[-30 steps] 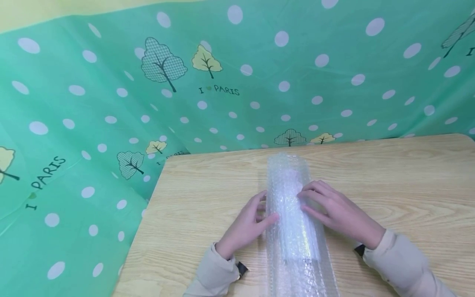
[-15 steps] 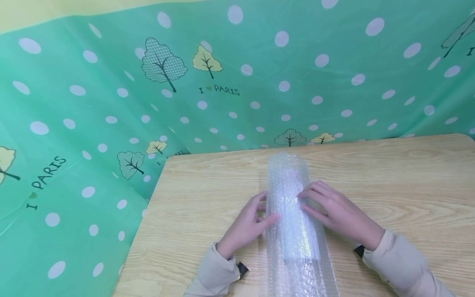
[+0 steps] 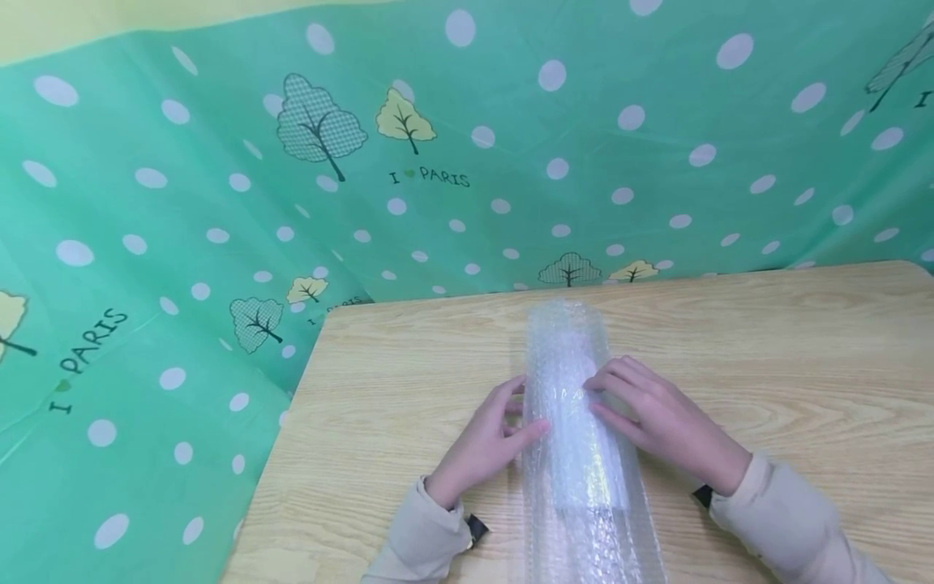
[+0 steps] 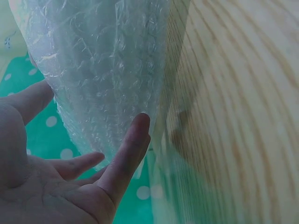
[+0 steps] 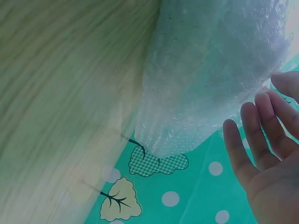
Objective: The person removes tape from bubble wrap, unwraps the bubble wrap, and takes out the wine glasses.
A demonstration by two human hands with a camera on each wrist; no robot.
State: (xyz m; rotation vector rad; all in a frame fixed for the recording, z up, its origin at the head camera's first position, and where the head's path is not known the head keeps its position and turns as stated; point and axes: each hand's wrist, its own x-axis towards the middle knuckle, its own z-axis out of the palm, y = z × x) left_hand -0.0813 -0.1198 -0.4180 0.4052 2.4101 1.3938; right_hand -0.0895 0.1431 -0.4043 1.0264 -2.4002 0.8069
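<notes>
Wood-grained table [image 3: 803, 349], bubble wrap [image 3: 584, 454] atop, green cloth [image 3: 511, 186] behind (dotted)

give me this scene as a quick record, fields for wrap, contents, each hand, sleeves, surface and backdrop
wrap: clear bubble wrap, lying lengthwise toward the far edge
contents: pale item inside, too blurred to identify
left hand: touching the wrap at its left side
right hand: touching the wrap at its right side
sleeves: pale, on both arms
surface: light wood-grain table
backdrop: green sheet with pale dots, trees and PARIS lettering
</notes>
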